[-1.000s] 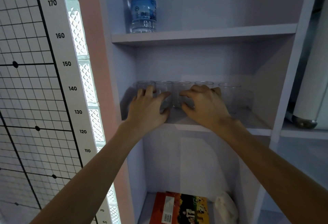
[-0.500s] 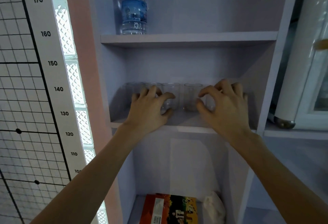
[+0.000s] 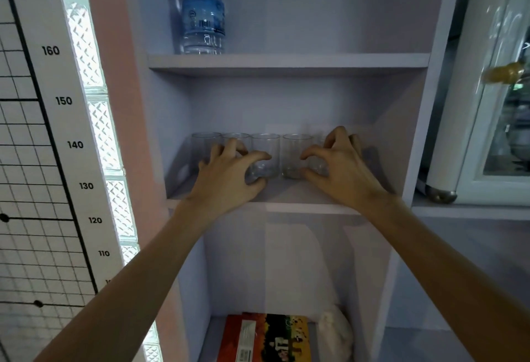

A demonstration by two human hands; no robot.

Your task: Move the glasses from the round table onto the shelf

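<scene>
Clear glasses (image 3: 296, 155) stand in a row on the middle shelf (image 3: 286, 205), close beside one another. We judge the task to be at the setting-down step. Our left hand (image 3: 226, 178) curls round a glass left of the middle, with forefinger and thumb hooked about it. Our right hand (image 3: 344, 169) hooks round the glass at the right end, fingers bent and thumb low near its base.

Next we would need to loosen both grips and draw the hands straight back without knocking the neighbours, which stand nearly touching. How firmly the fingers press we cannot tell.

The right-end glass is mostly covered by the hand, and whether another stands beyond it is unclear. The round table is out of view, so we cannot say if more glasses wait there.
</scene>
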